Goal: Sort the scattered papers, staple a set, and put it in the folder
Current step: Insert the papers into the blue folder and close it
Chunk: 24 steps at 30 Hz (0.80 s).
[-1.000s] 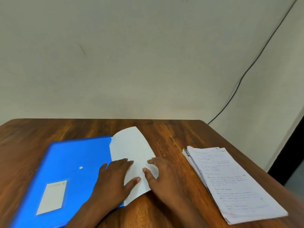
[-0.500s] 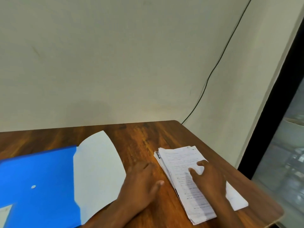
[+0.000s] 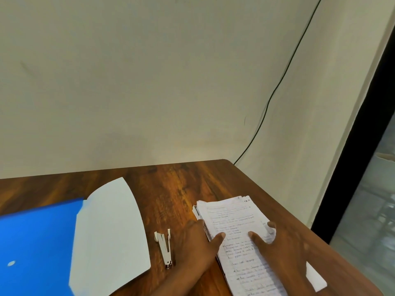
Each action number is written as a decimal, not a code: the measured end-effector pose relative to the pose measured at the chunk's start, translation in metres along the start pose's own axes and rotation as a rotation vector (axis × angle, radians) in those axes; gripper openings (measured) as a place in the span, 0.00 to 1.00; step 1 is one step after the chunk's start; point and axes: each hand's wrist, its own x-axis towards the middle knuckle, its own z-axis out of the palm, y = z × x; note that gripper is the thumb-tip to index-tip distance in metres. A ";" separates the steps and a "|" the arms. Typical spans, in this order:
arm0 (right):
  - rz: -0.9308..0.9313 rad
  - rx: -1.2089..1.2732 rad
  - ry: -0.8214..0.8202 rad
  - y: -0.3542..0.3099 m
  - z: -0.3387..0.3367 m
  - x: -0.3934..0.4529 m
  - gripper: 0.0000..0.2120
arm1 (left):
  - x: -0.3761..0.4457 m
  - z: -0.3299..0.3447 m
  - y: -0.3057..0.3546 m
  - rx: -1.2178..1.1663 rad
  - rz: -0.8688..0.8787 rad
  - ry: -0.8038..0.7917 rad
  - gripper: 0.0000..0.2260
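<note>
One flat blue plastic folder lies at the left of the brown wooden tabletop, one blank white sheet overlapping its right edge. Just beside that sits one small white stapler, untouched. The left hand clasps the left edge of the single thick stack of handwritten papers; the right hand rests flat on top, fingers relaxed. The stack looks floppy and prone to fanning, so squeezing both long edges should suit.
</note>
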 end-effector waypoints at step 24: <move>0.014 0.023 0.059 -0.003 0.007 0.000 0.22 | 0.012 0.015 -0.018 -0.065 0.053 0.145 0.06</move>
